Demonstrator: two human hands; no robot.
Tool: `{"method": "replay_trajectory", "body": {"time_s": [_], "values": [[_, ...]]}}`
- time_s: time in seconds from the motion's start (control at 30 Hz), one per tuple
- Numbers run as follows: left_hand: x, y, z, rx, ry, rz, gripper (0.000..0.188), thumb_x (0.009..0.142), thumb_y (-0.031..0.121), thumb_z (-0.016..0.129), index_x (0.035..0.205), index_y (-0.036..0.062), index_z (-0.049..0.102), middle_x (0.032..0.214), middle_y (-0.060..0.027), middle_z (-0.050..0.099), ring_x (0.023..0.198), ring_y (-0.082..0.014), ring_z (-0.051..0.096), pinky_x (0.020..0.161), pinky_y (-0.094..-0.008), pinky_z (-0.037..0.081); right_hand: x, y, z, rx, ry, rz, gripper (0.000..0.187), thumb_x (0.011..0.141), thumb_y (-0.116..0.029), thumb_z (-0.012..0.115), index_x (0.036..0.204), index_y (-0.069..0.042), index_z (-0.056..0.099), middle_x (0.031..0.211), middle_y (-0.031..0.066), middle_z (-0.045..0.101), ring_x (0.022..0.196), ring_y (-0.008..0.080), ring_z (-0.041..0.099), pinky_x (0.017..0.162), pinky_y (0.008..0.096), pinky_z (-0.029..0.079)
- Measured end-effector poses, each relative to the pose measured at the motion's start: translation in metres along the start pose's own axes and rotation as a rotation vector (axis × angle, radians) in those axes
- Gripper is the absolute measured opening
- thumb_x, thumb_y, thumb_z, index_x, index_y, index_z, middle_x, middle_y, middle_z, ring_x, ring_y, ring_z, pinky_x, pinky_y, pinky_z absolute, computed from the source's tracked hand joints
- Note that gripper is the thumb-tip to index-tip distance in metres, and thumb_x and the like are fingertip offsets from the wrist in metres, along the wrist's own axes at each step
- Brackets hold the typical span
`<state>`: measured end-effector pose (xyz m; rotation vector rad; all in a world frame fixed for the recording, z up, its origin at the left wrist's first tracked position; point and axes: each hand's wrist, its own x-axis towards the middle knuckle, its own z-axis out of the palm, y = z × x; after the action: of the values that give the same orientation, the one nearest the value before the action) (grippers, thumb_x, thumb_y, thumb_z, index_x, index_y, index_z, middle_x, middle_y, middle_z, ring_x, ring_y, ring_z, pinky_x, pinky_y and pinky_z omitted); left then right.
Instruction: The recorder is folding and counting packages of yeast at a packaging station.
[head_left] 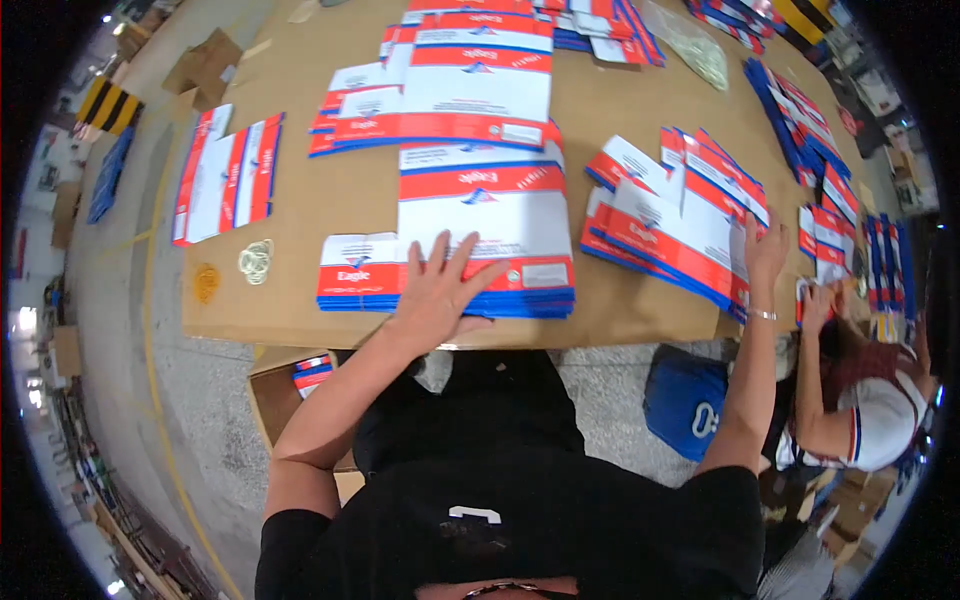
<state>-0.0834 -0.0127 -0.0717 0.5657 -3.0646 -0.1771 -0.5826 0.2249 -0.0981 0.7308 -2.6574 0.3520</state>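
Lying wide-spread on the stack of flattened cartons (485, 205) at the near edge of the table (315, 200), the left hand (436, 292) partly hid it; the right hand (766, 252) touched another carton pile (665, 225), its grip unclear.

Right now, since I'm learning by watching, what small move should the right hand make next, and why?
Perhaps the right hand should nudge the right-hand pile of flat cartons inward: that pile looks fanned and uneven, and the hand is at its right edge, while the left hand is spread over the neater front stack.
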Motion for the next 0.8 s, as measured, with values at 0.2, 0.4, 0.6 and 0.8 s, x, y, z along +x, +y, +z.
{"method": "replay_trajectory", "body": {"time_s": [0.2,0.4,0.6,0.8], "values": [[0.034,-0.051,-0.032,-0.66,0.212,-0.05,0.073,0.08,0.033,0.078,0.142,0.0103,0.046,0.144,-0.0249,0.042,0.133,-0.0429,0.041,0.11,-0.0466,0.036,-0.013,-0.199,-0.005,0.753,-0.265,-0.453,0.042,0.09,-0.031,0.068,0.118,0.0,0.064,0.114,0.0207,0.063,0.106,0.0333,0.061,0.093,0.0386,0.047],[0.081,-0.192,0.008,-0.156,0.663,-0.447,0.084,0.079,0.04,0.079,0.143,0.0019,0.041,0.138,-0.0349,0.041,0.13,-0.0465,0.042,0.107,-0.0509,0.037,0.003,-0.329,0.057,0.232,-0.316,-0.504,0.068,0.089,-0.058,0.058,0.113,0.005,0.063,0.118,0.0254,0.06,0.108,0.0405,0.058,0.093,0.045,0.047],[0.078,-0.312,0.035,-0.527,0.782,-0.817,0.081,0.082,0.05,0.071,0.141,0.0013,0.043,0.138,-0.0314,0.043,0.132,-0.0433,0.039,0.109,-0.0501,0.033,0.007,-0.427,0.111,0.809,-0.365,-0.34,0.072,0.082,-0.044,0.073,0.128,0.005,0.048,0.119,0.0277,0.059,0.11,0.0417,0.057,0.095,0.0455,0.046],[0.095,-0.277,0.035,-0.299,0.818,-0.744,0.048,0.088,0.032,0.07,0.123,0.0021,0.058,0.123,-0.0196,0.056,0.115,-0.0364,0.054,0.098,-0.0439,0.044,0.024,-0.451,0.091,1.022,-0.471,0.149,0.062,0.076,-0.016,0.08,0.126,0.003,0.05,0.119,0.0194,0.062,0.11,0.0326,0.061,0.092,0.0403,0.05]]}}
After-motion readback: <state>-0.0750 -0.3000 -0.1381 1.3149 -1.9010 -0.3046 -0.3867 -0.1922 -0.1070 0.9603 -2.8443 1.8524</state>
